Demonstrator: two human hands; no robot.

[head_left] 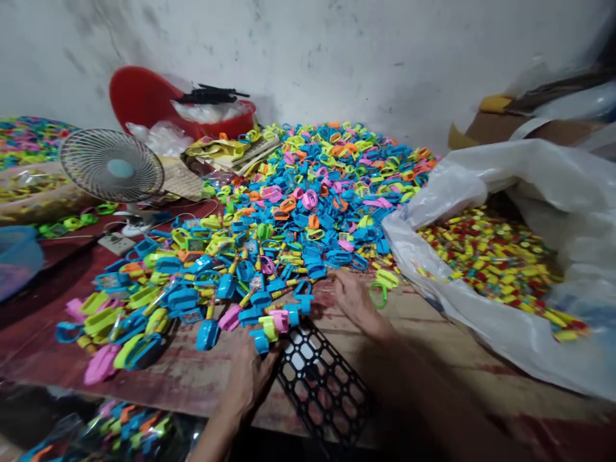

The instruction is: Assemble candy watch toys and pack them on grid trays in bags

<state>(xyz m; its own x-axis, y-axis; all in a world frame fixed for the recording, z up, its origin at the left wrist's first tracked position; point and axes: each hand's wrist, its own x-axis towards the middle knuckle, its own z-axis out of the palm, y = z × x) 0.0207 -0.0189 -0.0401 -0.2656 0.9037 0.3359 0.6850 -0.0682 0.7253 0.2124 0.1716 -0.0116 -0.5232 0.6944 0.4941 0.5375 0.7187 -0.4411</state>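
Note:
A black grid tray [323,385] with rows of rounded holes lies tilted at the table's front edge. Several plastic toy watches [269,327] in blue, yellow and pink sit in a row along its far end. My left hand [248,366] is closed at the tray's far left corner, its fingertips partly hidden by the watches. To the right of the tray, my right hand [353,296] reaches to the near edge of a big heap of toy watches [312,199]. Its fingers are stretched forward, with nothing visible in them. A green watch [378,295] lies just right of it.
At right, an open white sack [462,308] holds many small yellow and red pieces [491,256]. A small fan [113,167] stands at left near a power strip [115,245]. A red basin [144,96] is behind; a blue basin [17,263] is at the left edge.

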